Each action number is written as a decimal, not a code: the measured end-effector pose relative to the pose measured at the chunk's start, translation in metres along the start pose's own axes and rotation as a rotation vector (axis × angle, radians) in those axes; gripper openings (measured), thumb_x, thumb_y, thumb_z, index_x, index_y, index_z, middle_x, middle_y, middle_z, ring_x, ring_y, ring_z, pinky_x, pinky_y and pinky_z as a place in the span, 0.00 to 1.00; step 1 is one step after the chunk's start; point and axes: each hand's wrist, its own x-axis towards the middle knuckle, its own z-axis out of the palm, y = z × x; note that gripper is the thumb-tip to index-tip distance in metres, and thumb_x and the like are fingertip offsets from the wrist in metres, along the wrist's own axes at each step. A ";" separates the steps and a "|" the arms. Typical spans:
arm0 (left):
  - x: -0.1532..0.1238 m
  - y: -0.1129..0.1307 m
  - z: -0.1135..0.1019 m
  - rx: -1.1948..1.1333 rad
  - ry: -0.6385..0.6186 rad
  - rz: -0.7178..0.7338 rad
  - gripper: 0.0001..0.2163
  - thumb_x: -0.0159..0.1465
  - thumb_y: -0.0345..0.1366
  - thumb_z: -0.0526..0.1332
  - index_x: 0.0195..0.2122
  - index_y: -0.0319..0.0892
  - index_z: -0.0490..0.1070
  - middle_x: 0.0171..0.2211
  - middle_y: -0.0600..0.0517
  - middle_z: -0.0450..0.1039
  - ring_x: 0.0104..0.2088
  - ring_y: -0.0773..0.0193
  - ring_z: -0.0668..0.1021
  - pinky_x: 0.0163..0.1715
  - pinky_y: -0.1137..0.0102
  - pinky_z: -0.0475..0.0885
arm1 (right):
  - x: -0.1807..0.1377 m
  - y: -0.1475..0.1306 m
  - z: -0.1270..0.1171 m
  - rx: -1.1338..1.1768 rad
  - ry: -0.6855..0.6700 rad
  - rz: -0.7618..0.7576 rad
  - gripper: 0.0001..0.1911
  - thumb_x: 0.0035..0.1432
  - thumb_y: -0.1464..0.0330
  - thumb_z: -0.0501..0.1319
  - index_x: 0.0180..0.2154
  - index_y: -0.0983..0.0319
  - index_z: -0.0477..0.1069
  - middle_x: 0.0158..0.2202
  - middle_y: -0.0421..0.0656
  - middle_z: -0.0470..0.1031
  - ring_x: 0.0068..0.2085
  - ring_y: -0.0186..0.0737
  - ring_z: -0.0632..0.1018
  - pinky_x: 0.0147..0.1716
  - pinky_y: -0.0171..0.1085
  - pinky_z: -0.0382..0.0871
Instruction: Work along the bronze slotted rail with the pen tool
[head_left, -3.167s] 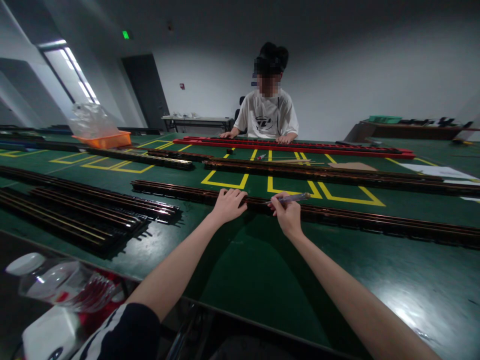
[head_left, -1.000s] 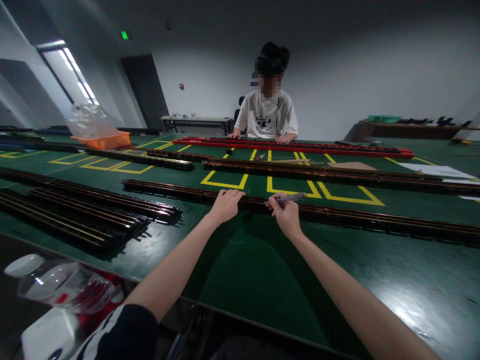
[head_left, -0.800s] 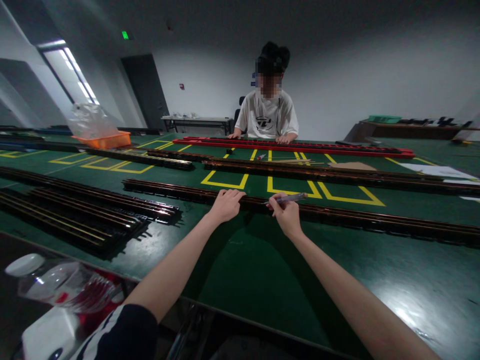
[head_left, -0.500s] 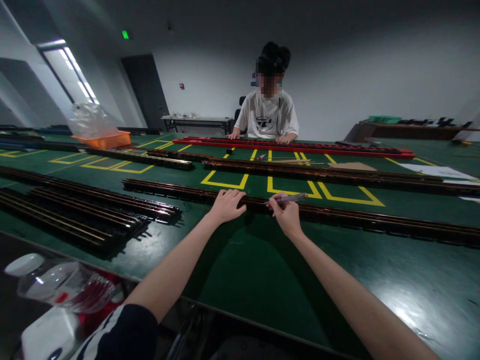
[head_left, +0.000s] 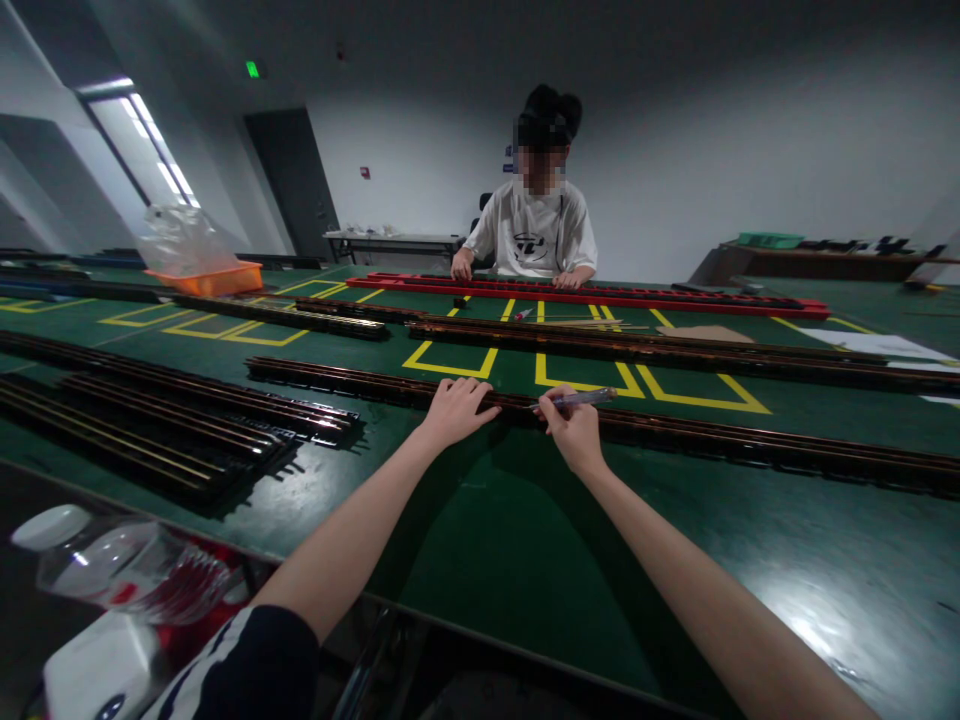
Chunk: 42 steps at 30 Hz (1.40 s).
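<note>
A long dark rail with copper-coloured strips (head_left: pixel 712 437) runs across the green table in front of me. My left hand (head_left: pixel 456 412) lies on this rail with its fingers stretched over it and the thumb pointing right. Just to the right, my right hand (head_left: pixel 574 432) pinches a slim grey pen-like tool (head_left: pixel 586 397). The tool slants, its thin tip pointing left and down at the rail between my hands. Whether the tip touches the rail I cannot tell.
More dark rails (head_left: pixel 150 440) lie at the left, and another long rail (head_left: pixel 637 345) lies beyond mine. Across the table a person (head_left: pixel 536 230) rests hands by a red rail (head_left: pixel 600 292). An orange basket (head_left: pixel 214 280) holds plastic bags. A plastic bottle (head_left: pixel 127 565) stands below the near edge.
My left thumb has shifted slightly right along the rail. My right hand and the tool stay nearly still. The other person's hand on the left side of the view has lifted and curled.
</note>
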 end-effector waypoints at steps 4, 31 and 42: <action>0.000 0.001 0.000 0.006 0.010 0.003 0.16 0.66 0.46 0.51 0.47 0.42 0.68 0.47 0.46 0.73 0.47 0.54 0.73 0.46 0.59 0.63 | 0.000 0.001 0.001 -0.003 0.011 0.011 0.12 0.56 0.59 0.57 0.28 0.60 0.66 0.25 0.44 0.75 0.26 0.41 0.77 0.23 0.38 0.71; 0.000 0.001 0.002 -0.007 0.035 0.027 0.14 0.65 0.33 0.50 0.49 0.42 0.67 0.48 0.48 0.73 0.48 0.56 0.73 0.50 0.58 0.62 | -0.001 0.000 0.003 0.005 -0.021 -0.004 0.15 0.58 0.57 0.57 0.29 0.62 0.68 0.27 0.45 0.76 0.26 0.40 0.77 0.21 0.36 0.70; 0.000 -0.002 0.006 0.000 0.048 0.036 0.16 0.63 0.28 0.49 0.50 0.42 0.67 0.49 0.48 0.73 0.50 0.58 0.72 0.51 0.59 0.61 | -0.001 -0.002 0.003 0.015 -0.030 -0.007 0.15 0.57 0.57 0.57 0.29 0.62 0.68 0.27 0.46 0.77 0.26 0.40 0.77 0.22 0.38 0.71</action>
